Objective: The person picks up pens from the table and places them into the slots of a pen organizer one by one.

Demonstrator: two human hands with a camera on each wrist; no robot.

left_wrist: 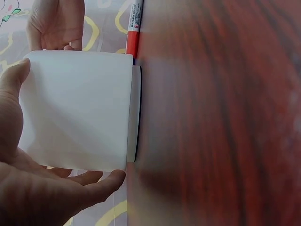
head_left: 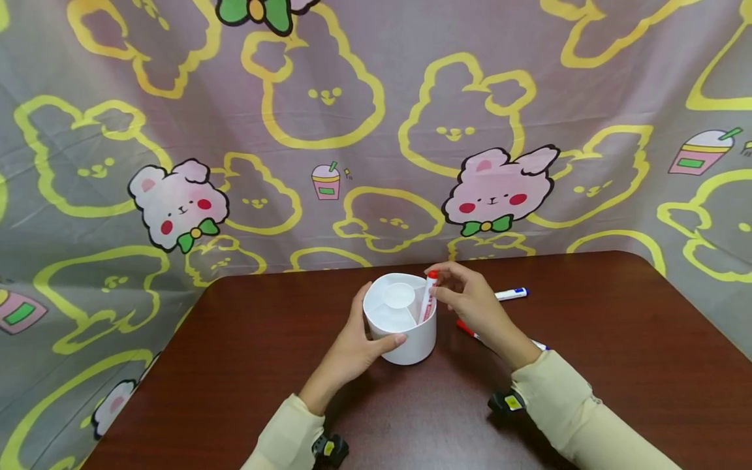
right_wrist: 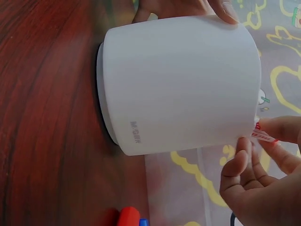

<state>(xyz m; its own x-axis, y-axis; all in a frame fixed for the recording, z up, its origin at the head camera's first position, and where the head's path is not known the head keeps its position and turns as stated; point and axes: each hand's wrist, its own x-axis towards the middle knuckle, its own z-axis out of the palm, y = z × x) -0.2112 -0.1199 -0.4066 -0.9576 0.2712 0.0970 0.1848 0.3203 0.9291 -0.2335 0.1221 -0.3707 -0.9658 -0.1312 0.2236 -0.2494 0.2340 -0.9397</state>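
Observation:
A white pen holder (head_left: 409, 347) with several compartments stands upright on the brown table. My left hand (head_left: 352, 349) grips it from the left, thumb on the front wall and fingers around the far side. My right hand (head_left: 477, 301) pinches a white marker with a red cap (head_left: 429, 299) at the holder's right rim. The marker leans, cap up, with its lower part inside the right compartment. From the right wrist, the marker (right_wrist: 263, 135) shows between thumb and fingers, mostly hidden by the holder's wall (right_wrist: 183, 84). Whether its lower end touches the bottom is hidden.
To the right, a blue-capped marker (head_left: 513, 294) lies on the table (head_left: 247, 378). Nearer, partly under the right forearm, lie a red marker end (head_left: 468, 329) and a blue one (head_left: 540, 345). A patterned curtain (head_left: 376, 117) hangs behind the table's back edge.

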